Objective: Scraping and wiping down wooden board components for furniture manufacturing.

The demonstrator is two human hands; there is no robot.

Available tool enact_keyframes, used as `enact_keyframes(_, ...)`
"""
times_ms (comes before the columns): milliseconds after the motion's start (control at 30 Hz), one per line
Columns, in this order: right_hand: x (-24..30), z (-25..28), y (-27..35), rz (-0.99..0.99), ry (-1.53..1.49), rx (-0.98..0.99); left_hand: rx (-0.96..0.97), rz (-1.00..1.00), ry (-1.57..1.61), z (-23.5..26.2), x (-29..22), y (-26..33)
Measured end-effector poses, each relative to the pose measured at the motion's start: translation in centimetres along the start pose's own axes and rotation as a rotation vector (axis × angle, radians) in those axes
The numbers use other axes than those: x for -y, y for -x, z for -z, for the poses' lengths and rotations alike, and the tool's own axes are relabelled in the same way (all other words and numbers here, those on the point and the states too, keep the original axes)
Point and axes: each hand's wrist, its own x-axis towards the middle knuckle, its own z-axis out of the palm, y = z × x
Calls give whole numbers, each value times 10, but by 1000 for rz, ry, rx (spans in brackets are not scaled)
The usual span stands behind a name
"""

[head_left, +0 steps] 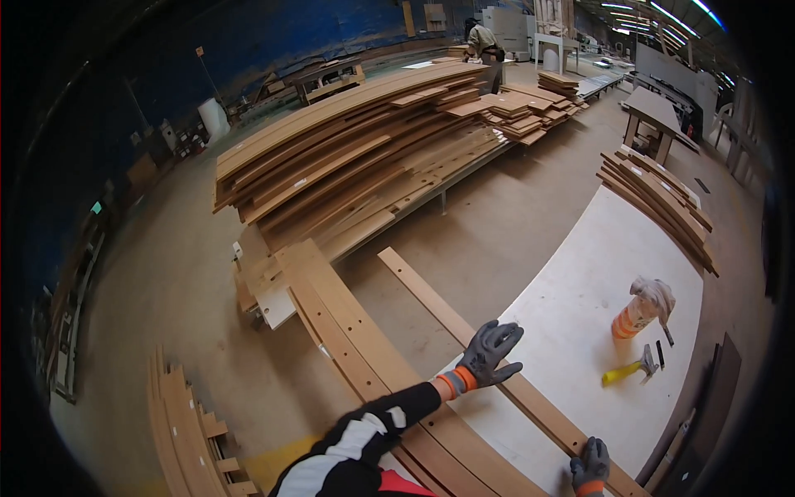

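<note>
My L hand (487,354) lies over a narrow wood plank (538,410), fingers stretched out, not gripping. R hand (590,464) is at the plank's near end; can't tell if those fingers grasp it. Plank runs diag., partly over the white tabletop (546,315), far end past its edge, w/ wider boards (352,340) to L, yellow-handled hammer (623,374) to R.

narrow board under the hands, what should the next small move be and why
Probably curl the left hand around the board for a surer hold: its fingers look spread over the wood, and the board's far end juts past the white surface. The right hand is already at the near part.
</note>
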Motion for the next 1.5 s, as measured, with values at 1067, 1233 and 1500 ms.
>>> enact_keyframes(1067,25,-69,45,-280,71,-378,122,52,-157,-12,46,61)
enact_keyframes(1233,50,-51,72,-190,10,-377,383,20,50,44,37,80)
enact_keyframes(1500,92,-66,155,179,134,-89,681,-251,-88,131,-11,172)
